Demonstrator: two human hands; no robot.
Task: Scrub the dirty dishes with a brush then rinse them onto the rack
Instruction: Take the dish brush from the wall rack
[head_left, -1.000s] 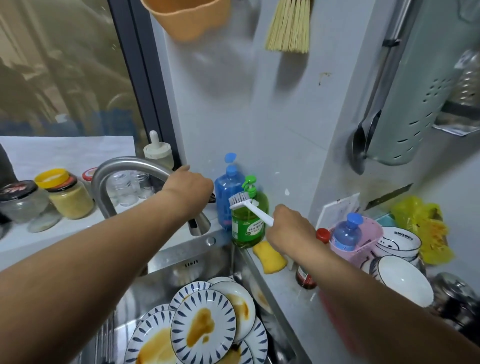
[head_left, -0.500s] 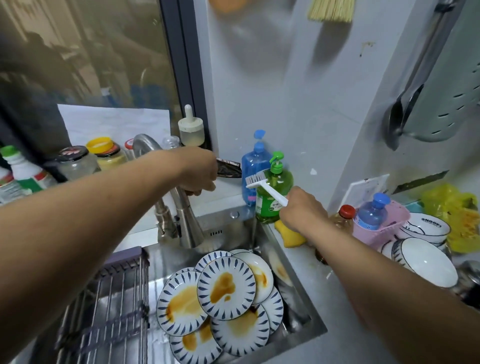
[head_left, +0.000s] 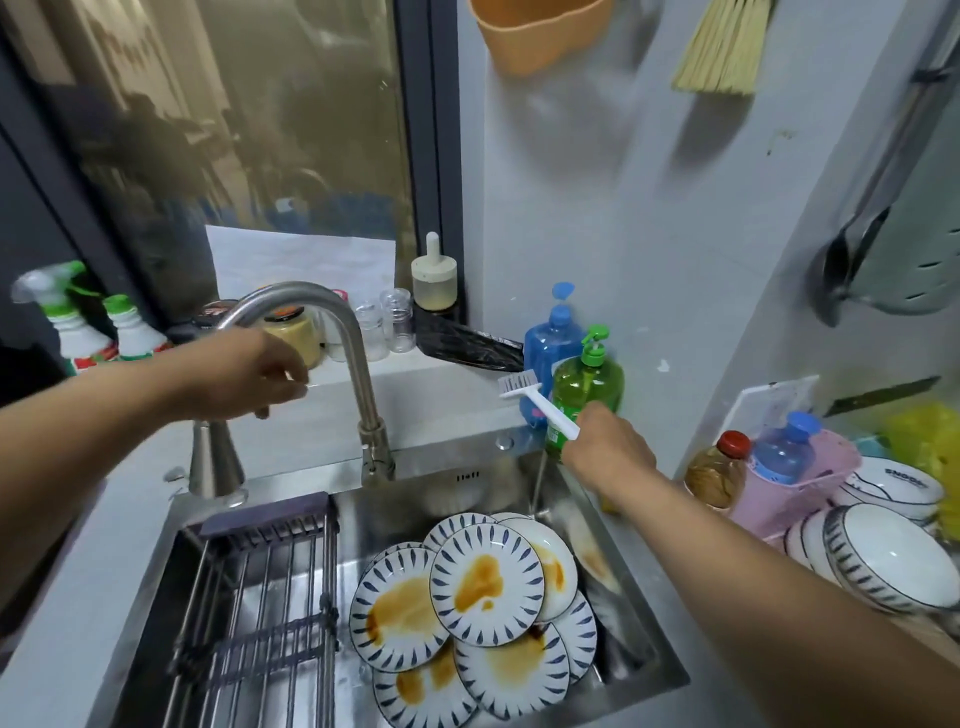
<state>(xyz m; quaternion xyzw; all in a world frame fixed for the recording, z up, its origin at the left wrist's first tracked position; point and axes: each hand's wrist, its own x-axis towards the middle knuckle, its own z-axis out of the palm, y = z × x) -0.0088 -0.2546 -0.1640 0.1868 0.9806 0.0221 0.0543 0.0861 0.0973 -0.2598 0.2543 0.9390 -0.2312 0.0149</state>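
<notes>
Several blue-rimmed plates smeared with brown sauce lie stacked in the right half of the steel sink. A dark wire rack sits across the sink's left half. My right hand is closed on the handle of a white brush, bristles up, above the sink's back right corner. My left hand is at the tap, fingers pinched on its thin lever above the base. No water shows at the spout.
A green soap bottle and a blue bottle stand behind the brush. White bowls, a pink basket and a sauce bottle crowd the right counter. Jars and spray bottles line the windowsill.
My left hand has come down and left from the tap's neck to its lever. The spout now points over the back of the sink. The right hand and brush have barely moved.
</notes>
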